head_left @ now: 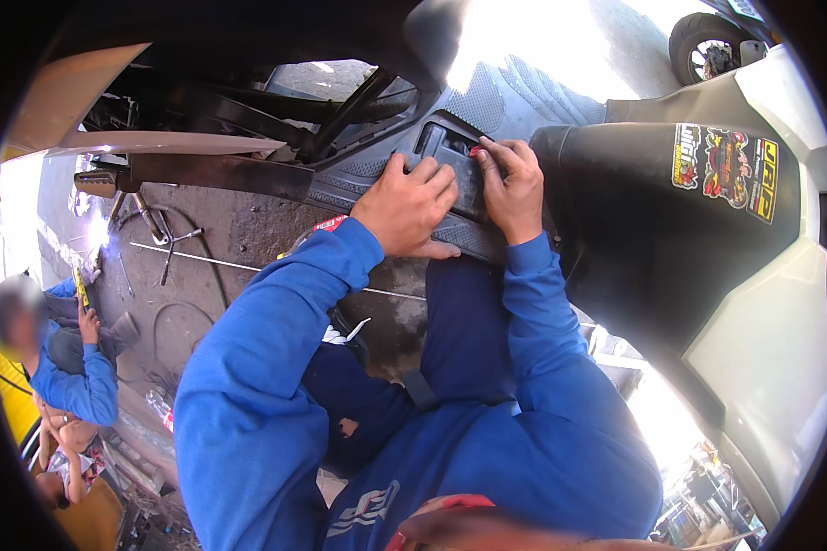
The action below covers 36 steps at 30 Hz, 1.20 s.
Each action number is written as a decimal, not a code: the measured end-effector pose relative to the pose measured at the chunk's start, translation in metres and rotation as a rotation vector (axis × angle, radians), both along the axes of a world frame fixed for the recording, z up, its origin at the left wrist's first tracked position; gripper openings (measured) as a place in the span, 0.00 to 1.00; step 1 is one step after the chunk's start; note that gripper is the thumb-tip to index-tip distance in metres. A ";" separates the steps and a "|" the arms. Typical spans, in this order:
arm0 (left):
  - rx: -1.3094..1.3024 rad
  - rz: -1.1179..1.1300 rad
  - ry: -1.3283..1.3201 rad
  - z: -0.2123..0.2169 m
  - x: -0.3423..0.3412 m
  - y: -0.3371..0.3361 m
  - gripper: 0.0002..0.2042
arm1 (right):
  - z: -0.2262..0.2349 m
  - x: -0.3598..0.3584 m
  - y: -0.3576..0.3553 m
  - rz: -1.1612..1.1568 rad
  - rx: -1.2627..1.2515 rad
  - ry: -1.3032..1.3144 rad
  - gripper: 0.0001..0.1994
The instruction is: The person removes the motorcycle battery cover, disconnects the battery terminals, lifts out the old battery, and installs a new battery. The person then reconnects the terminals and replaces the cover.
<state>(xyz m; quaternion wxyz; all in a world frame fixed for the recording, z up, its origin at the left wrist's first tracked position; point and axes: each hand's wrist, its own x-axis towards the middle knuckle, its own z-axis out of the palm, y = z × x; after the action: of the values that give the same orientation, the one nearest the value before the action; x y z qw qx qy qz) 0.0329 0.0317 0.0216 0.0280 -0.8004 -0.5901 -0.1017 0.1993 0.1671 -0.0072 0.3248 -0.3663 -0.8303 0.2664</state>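
Both my hands rest on a black plastic cover panel set into the ribbed footboard of a scooter. My left hand lies flat on the panel's near left part, fingers pressed down on it. My right hand sits at the panel's right edge with its fingers curled around a small red object, most of which is hidden by the fingertips. Blue sleeves cover both forearms.
The scooter's black and white front body with stickers fills the right side. Its frame tubes and a beige side panel lie to the left. Metal rods and tools lie on the stained concrete floor. A person in blue crouches at lower left.
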 end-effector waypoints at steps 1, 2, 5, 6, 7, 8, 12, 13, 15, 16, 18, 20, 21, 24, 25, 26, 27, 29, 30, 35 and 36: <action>-0.002 0.001 -0.002 0.000 0.000 0.000 0.41 | 0.002 -0.001 0.001 0.009 -0.011 -0.010 0.11; -0.018 0.001 0.000 0.000 0.000 0.001 0.41 | 0.004 -0.003 0.002 0.016 -0.086 0.033 0.11; -0.047 0.003 -0.001 0.000 0.001 0.000 0.43 | 0.004 -0.017 0.001 -0.001 -0.254 0.142 0.11; -0.053 0.003 -0.008 -0.001 0.001 0.000 0.43 | 0.002 -0.023 0.000 0.006 -0.180 0.137 0.10; -0.055 0.004 -0.013 -0.001 0.001 0.000 0.43 | -0.001 -0.029 -0.001 0.030 -0.113 0.116 0.09; -0.055 0.005 -0.020 -0.002 0.001 0.000 0.43 | -0.003 -0.032 -0.003 0.020 -0.015 0.072 0.09; -0.045 0.005 -0.033 -0.004 0.000 0.000 0.42 | -0.010 -0.028 -0.011 0.039 0.188 -0.097 0.09; -0.023 0.006 -0.030 -0.004 0.000 0.000 0.41 | -0.011 -0.025 -0.013 0.066 0.227 -0.117 0.09; 0.007 0.004 -0.027 -0.004 0.000 0.000 0.40 | -0.012 -0.016 -0.014 0.088 0.165 -0.127 0.12; 0.003 0.005 -0.031 -0.004 0.000 0.000 0.40 | -0.012 -0.013 -0.015 0.075 0.175 -0.118 0.13; -0.005 -0.002 -0.038 -0.004 0.000 0.001 0.40 | -0.012 -0.009 -0.016 0.070 0.123 -0.100 0.16; -0.008 -0.003 -0.033 -0.004 0.000 0.002 0.40 | -0.012 -0.009 -0.018 0.082 0.162 -0.130 0.17; -0.013 -0.002 -0.030 -0.004 0.001 0.002 0.40 | -0.011 -0.009 -0.020 0.081 0.167 -0.151 0.17; -0.028 -0.007 -0.017 -0.003 0.001 0.002 0.40 | -0.009 -0.010 -0.022 0.088 0.229 -0.185 0.18; -0.015 -0.009 -0.020 -0.003 0.001 0.002 0.40 | -0.009 -0.010 -0.022 0.051 0.162 -0.138 0.18; 0.003 -0.008 -0.015 -0.002 0.001 0.002 0.40 | -0.009 -0.010 -0.022 0.016 0.127 -0.058 0.18; 0.016 -0.007 -0.013 -0.001 0.001 0.002 0.40 | -0.009 -0.010 -0.022 0.008 0.097 0.005 0.18; 0.018 -0.009 -0.019 -0.002 0.000 0.002 0.40 | -0.010 -0.008 -0.020 -0.066 0.117 0.119 0.21; 0.017 -0.011 -0.026 -0.002 0.000 0.002 0.39 | -0.011 -0.007 -0.020 -0.064 0.069 0.153 0.21; 0.096 -0.121 0.009 -0.009 0.000 -0.002 0.35 | -0.011 -0.009 -0.016 -0.044 0.088 0.082 0.16; 0.113 -0.141 0.029 -0.011 0.001 -0.003 0.33 | -0.010 -0.011 -0.014 -0.044 0.100 0.026 0.15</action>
<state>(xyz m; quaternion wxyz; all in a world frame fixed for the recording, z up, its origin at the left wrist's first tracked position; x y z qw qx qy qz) 0.0335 0.0291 0.0111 0.0744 -0.8385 -0.5251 -0.1248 0.1880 0.1527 -0.0174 0.3594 -0.3642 -0.8300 0.2221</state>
